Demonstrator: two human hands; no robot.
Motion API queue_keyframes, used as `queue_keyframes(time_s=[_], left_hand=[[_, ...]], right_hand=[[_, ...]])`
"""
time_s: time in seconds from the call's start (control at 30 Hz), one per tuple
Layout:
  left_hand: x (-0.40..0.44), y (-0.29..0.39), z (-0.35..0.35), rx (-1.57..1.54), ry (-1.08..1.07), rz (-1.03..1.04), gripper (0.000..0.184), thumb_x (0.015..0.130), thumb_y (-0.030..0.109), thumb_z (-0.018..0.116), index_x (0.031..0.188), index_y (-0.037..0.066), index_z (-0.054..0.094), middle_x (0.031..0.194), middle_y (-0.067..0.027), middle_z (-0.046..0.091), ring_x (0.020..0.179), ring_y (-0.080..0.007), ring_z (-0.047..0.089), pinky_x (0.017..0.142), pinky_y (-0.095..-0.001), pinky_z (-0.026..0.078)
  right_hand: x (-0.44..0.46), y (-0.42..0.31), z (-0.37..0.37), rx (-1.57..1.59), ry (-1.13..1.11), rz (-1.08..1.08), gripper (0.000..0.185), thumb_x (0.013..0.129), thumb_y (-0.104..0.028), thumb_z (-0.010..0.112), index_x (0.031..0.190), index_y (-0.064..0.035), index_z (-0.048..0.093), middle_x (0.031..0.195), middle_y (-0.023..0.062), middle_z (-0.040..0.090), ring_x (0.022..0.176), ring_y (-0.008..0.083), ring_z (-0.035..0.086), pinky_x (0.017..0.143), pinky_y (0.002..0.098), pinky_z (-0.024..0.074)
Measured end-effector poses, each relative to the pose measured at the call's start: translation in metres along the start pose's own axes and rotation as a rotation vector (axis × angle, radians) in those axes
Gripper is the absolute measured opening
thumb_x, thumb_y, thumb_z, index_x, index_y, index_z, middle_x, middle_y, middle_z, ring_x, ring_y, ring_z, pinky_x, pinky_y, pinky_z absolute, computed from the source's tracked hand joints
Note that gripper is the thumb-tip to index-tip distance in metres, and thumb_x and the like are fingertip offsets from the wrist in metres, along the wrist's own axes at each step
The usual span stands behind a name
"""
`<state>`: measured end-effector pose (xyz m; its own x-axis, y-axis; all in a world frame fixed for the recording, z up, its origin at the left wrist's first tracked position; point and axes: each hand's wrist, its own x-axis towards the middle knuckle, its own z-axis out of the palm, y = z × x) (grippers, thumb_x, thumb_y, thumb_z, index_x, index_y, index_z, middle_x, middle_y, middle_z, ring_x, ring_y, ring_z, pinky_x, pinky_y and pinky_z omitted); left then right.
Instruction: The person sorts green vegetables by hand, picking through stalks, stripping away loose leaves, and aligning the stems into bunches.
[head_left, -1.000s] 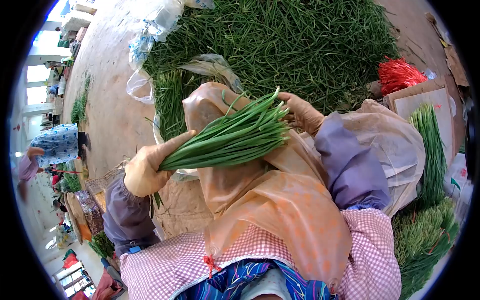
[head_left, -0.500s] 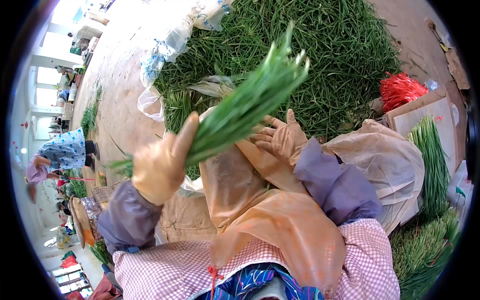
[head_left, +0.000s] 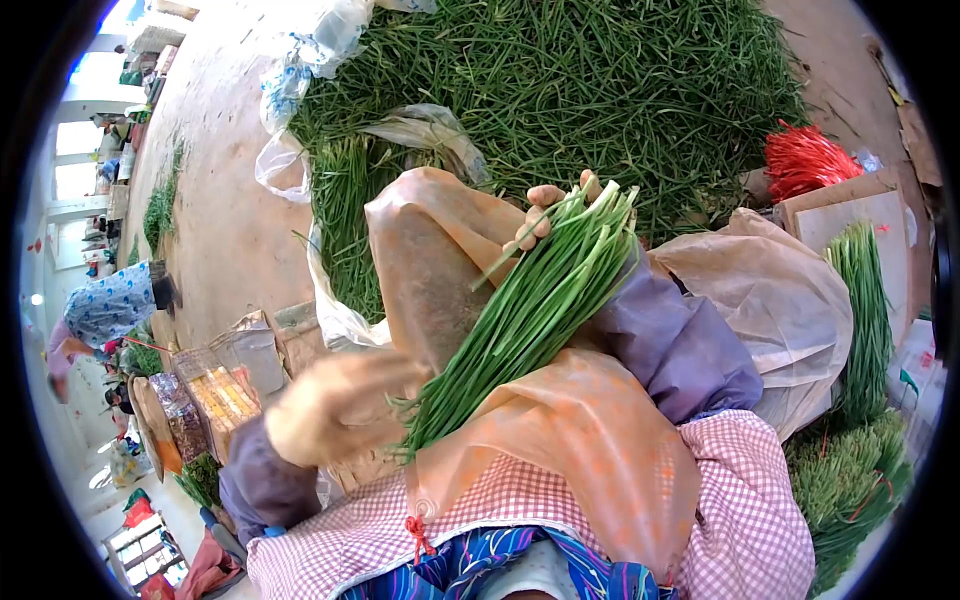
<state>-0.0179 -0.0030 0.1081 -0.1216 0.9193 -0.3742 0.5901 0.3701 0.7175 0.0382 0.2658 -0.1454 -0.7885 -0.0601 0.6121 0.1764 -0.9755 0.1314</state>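
A bunch of long green stalks (head_left: pixel 530 310) lies slanted over the lap, its pale cut ends up at the right. My right hand (head_left: pixel 550 210), gloved, is wrapped round the bunch from behind near those ends, with only its fingertips showing. Beside the leafy lower end is my left hand (head_left: pixel 335 405), also gloved and smeared by motion, so its fingers cannot be made out. An orange-patterned plastic apron (head_left: pixel 570 430) covers the knees below the bunch.
A large heap of green stalks (head_left: pixel 580 100) lies ahead. Red ties (head_left: pixel 805 160) sit beside a board (head_left: pixel 860 215) at the right, near upright bundles (head_left: pixel 860 310). Plastic bags (head_left: pixel 285 168) edge the heap's left side. Another person (head_left: pixel 110 305) is at the far left.
The bunch has swung from the left hand across to the other hand, and now slants down to the left. The left hand has come off it and moved lower.
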Motion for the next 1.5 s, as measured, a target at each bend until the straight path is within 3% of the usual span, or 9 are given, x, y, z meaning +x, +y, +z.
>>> queue_keyframes(time_s=[0.13, 0.3, 0.53, 0.6, 0.9, 1.13, 1.27, 1.4, 1.5], left_hand=[[0.049, -0.036, -0.018, -0.288, 0.411, 0.055, 0.056, 0.076, 0.016, 0.079, 0.124, 0.000, 0.056, 0.123, -0.0174, 0.060, 0.113, -0.0235, 0.058, 0.098, -0.0366, 0.046], [0.145, -0.040, 0.067, -1.051, 0.016, 0.029, 0.089, 0.072, 0.016, 0.082, 0.143, 0.004, 0.030, 0.131, -0.0095, 0.048, 0.124, -0.0213, 0.046, 0.105, -0.0341, 0.038], [0.154, -0.015, 0.086, -1.264, -0.242, -0.045, 0.087, 0.076, 0.018, 0.079, 0.146, 0.003, 0.030, 0.142, -0.0092, 0.043, 0.131, -0.0200, 0.040, 0.110, -0.0358, 0.031], [0.155, -0.019, 0.094, -1.333, -0.297, -0.060, 0.081, 0.078, 0.019, 0.077, 0.144, 0.002, 0.034, 0.138, -0.0092, 0.048, 0.127, -0.0199, 0.044, 0.108, -0.0355, 0.034], [0.156, -0.025, 0.110, -1.380, -0.278, -0.102, 0.071, 0.082, 0.025, 0.075, 0.139, 0.001, 0.041, 0.122, -0.0064, 0.057, 0.110, -0.0172, 0.055, 0.094, -0.0331, 0.045], [0.153, -0.024, 0.107, -1.454, -0.234, -0.091, 0.066, 0.082, 0.020, 0.074, 0.136, 0.001, 0.042, 0.113, -0.0089, 0.061, 0.098, -0.0189, 0.061, 0.083, -0.0339, 0.052], [0.151, -0.023, 0.096, -1.472, -0.282, -0.141, 0.073, 0.080, 0.019, 0.074, 0.141, 0.001, 0.038, 0.122, -0.0106, 0.059, 0.105, -0.0203, 0.059, 0.090, -0.0352, 0.050], [0.152, -0.020, 0.094, -1.428, -0.266, -0.129, 0.078, 0.079, 0.019, 0.075, 0.144, 0.001, 0.034, 0.132, -0.0113, 0.054, 0.117, -0.0218, 0.054, 0.100, -0.0365, 0.043], [0.155, -0.017, 0.092, -1.447, -0.265, -0.098, 0.080, 0.078, 0.019, 0.076, 0.144, 0.001, 0.034, 0.136, -0.0108, 0.051, 0.123, -0.0214, 0.050, 0.106, -0.0354, 0.039]], right_hand=[[0.009, 0.005, 0.020, -0.036, -0.031, 0.049, 0.067, 0.102, -0.049, 0.018, 0.144, 0.0005, 0.034, 0.116, 0.0179, 0.058, 0.116, 0.0358, 0.049, 0.110, 0.0507, 0.0319], [0.006, 0.007, 0.058, -0.133, 0.195, 0.016, 0.059, 0.102, -0.045, 0.029, 0.133, 0.0031, 0.044, 0.100, 0.0177, 0.061, 0.105, 0.0338, 0.054, 0.100, 0.0465, 0.0433], [0.015, -0.019, 0.125, -0.482, 0.429, 0.136, 0.081, 0.096, -0.063, 0.031, 0.144, 0.0027, 0.029, 0.107, 0.0204, 0.065, 0.104, 0.0309, 0.063, 0.089, 0.0428, 0.0541], [0.017, -0.027, 0.128, -0.728, 0.462, 0.122, 0.075, 0.097, -0.054, 0.043, 0.144, 0.0033, 0.029, 0.082, 0.0101, 0.065, 0.075, 0.0224, 0.065, 0.081, 0.0383, 0.0530], [0.044, -0.060, 0.165, -1.169, 0.538, 0.653, 0.065, 0.084, -0.025, 0.073, 0.135, 0.0035, 0.046, 0.081, 0.0068, 0.067, 0.061, 0.0079, 0.055, 0.056, 0.0216, 0.0459], [0.036, -0.112, 0.199, -1.522, 1.055, -0.280, 0.036, 0.097, -0.032, 0.056, 0.114, -0.0002, 0.059, 0.057, -0.0082, 0.043, 0.039, 0.0025, 0.031, 0.033, 0.0205, 0.0270], [-0.014, -0.171, 0.203, -2.132, 1.090, -0.144, 0.043, 0.096, -0.039, 0.057, 0.129, -0.0124, 0.058, 0.111, 0.0053, 0.067, 0.098, 0.0117, 0.060, 0.087, 0.0270, 0.0460], [0.010, -0.103, 0.208, -1.823, 0.784, 0.181, 0.053, 0.099, -0.043, 0.046, 0.140, -0.0095, 0.046, 0.144, 0.0124, 0.046, 0.137, 0.0216, 0.037, 0.110, 0.0367, 0.0297], [-0.002, -0.033, 0.168, -1.436, 0.762, 0.487, 0.053, 0.099, -0.043, 0.046, 0.136, -0.0050, 0.050, 0.133, 0.0103, 0.056, 0.126, 0.0230, 0.048, 0.110, 0.0392, 0.0299]])
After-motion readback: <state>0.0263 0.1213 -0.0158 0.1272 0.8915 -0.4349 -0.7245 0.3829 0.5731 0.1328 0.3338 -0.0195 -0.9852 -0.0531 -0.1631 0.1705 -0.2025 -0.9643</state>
